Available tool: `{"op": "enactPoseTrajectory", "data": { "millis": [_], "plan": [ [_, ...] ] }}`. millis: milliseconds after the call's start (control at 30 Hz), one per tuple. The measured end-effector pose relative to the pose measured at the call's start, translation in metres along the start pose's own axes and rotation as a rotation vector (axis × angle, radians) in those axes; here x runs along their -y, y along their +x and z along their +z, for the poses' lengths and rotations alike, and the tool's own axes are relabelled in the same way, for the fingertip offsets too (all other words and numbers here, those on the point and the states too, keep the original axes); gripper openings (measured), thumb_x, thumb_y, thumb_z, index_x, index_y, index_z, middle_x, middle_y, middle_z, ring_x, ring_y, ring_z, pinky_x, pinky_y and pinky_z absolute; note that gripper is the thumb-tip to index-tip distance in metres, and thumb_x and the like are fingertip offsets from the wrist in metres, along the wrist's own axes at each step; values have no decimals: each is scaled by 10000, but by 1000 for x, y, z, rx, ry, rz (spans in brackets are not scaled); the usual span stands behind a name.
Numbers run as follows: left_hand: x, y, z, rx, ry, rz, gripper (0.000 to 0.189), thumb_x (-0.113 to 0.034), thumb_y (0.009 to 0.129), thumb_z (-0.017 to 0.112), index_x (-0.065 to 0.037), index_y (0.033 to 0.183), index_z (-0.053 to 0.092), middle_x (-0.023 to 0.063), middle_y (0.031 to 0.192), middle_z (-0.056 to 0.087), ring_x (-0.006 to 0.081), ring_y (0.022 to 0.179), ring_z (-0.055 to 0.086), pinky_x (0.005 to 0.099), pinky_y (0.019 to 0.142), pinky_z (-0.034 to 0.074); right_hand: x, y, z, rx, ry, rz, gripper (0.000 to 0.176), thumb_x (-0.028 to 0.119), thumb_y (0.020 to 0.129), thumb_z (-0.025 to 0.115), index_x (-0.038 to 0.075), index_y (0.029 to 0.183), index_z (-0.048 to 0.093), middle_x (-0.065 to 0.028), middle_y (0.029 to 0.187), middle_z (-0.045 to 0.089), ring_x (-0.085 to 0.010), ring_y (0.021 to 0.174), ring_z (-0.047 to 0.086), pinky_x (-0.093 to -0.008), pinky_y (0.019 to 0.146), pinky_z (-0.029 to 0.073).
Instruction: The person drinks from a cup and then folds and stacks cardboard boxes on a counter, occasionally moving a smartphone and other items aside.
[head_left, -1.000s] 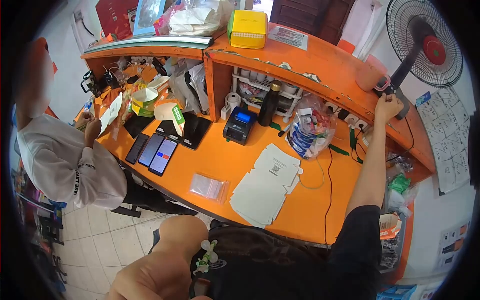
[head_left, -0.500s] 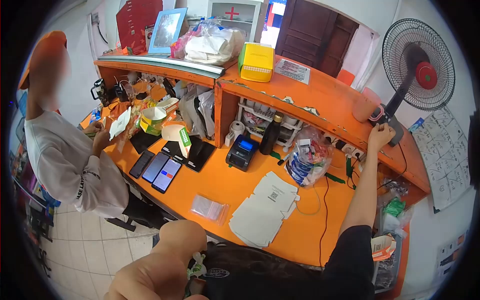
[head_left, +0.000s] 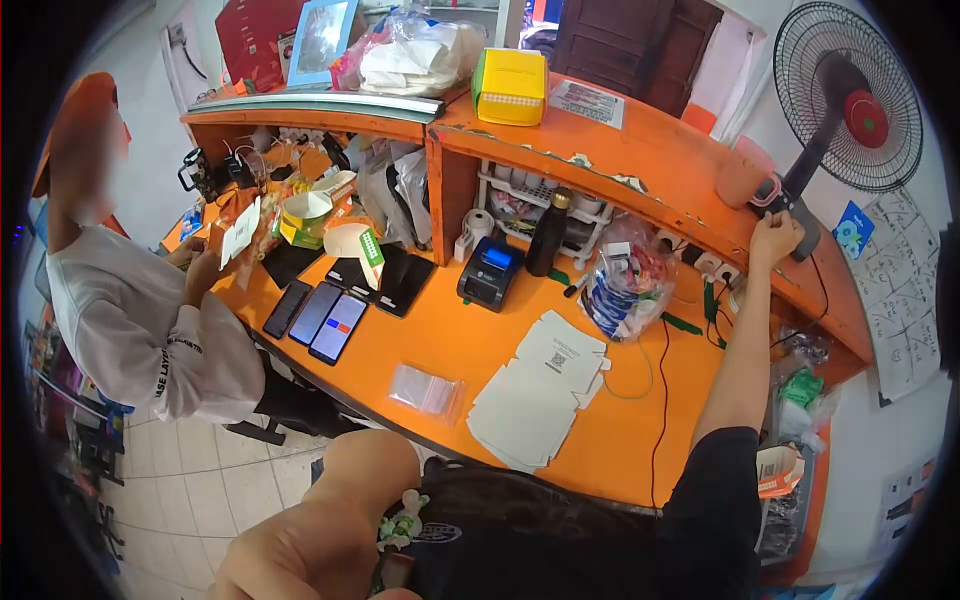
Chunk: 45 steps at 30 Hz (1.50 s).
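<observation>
View: tipped lower than half a second ago, so everything sits higher in the frame.
Counter: orange wooden desk (head_left: 430,335) with a raised ledge (head_left: 655,165); on its lower top stands a black boxy device with a lit blue screen (head_left: 490,273).
Co-worker: person in a white long-sleeved top (head_left: 140,310), left of the device, holding a pale printed sheet (head_left: 241,230).
Fan: black wire-caged fan with a red hub (head_left: 867,110), on the ledge, right of the device.
Left arm (head_left: 365,480): bare, bent, nearer the wearer than the device; what its fingers do, I cannot tell.
Cut-outs: flat white card sheets (head_left: 535,395), in front of the device, unmoved.
Right hand (head_left: 777,238): right of the device, still at the fan's base; fingers bent and bunched, whether pinching anything I cannot tell.
Mug: pink handled mug (head_left: 742,175), right of the device, beside the fan's base.
Card: blue card (head_left: 852,230), far right of the device, showing a broader face than before.
</observation>
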<state>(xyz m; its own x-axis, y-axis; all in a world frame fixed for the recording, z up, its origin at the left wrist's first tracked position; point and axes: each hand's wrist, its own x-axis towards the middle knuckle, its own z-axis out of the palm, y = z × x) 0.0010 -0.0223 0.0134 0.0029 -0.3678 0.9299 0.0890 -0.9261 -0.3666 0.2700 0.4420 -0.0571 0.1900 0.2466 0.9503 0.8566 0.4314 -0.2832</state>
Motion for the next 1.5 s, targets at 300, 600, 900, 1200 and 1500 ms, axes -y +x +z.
{"op": "enactPoseTrajectory", "data": {
  "millis": [300, 600, 900, 1200, 1500],
  "plan": [
    [19, 3, 13, -130, 107, 246, 249, 53, 768, 417, 33, 1012, 464, 87, 734, 448, 125, 462, 408, 215, 339, 399, 8, 1, -5, 0, 28, 46, 204, -1, 656, 577, 2, 603, 380, -133, 736, 417, -274, 678, 439, -355, 634, 379],
    [6, 2, -1, 67, -39, 68, 278, -37, 830, 389, 4, 1103, 421, 98, 783, 450, 140, 514, 459, 228, 363, 426, 13, 1, -5, 9, 56, 45, 212, -31, 648, 563, 2, 597, 359, -133, 688, 407, -299, 613, 442, -364, 595, 385],
    [11, -2, 9, -57, 85, 149, 255, -52, 829, 397, 13, 1063, 476, 79, 761, 442, 116, 524, 448, 215, 339, 396, 15, 2, -7, -49, 59, 33, 241, -9, 654, 594, 2, 589, 362, -122, 692, 398, -282, 639, 432, -357, 612, 369],
    [21, 1, 11, -127, 73, 256, 243, -37, 812, 410, 20, 1030, 497, 65, 754, 460, 119, 493, 424, 226, 321, 378, 10, 2, -5, -21, 58, 44, 234, 8, 659, 610, 9, 593, 385, -115, 701, 406, -274, 668, 430, -357, 627, 362],
    [7, -2, 8, -65, 75, 117, 263, -3, 800, 402, 23, 1053, 467, 77, 657, 432, 131, 449, 415, 233, 325, 387, 16, 2, -9, -13, 61, 45, 241, 1, 656, 609, 5, 589, 377, -115, 677, 404, -272, 671, 424, -353, 627, 360]
  ]
}}
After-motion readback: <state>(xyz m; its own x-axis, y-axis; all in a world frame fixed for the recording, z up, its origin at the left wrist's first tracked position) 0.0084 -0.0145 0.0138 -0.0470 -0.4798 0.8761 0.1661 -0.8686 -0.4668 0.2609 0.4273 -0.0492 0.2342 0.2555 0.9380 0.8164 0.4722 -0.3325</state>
